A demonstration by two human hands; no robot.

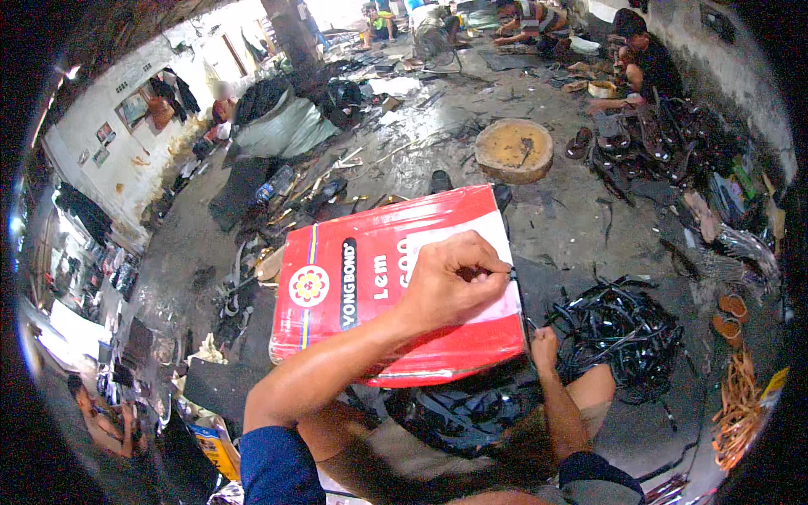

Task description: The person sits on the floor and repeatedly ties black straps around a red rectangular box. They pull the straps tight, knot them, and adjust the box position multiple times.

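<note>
A large red box (370, 337) with a white panel lies in front of me. Over its right side reaches my left hand (454, 282), thumb and fingers pinched at the box's right edge. From those fingertips a thin black strip (523, 305) runs down along the edge toward my right hand (545, 347). That hand is a closed fist just off the box's near right corner, and the strip's end seems to go into it. Beside my right hand, a tangled heap of glossy black strips (623, 332) lies on the floor. More black material (463, 417) sits in my lap below the box.
Beyond the box stands a round wooden block (514, 151). Sandals (648, 135) are piled at the right, near a seated person (650, 63). Brown sandals (729, 320) and tan strips (737, 408) lie far right. Scraps litter the left floor, with a grey sheet (286, 126) behind.
</note>
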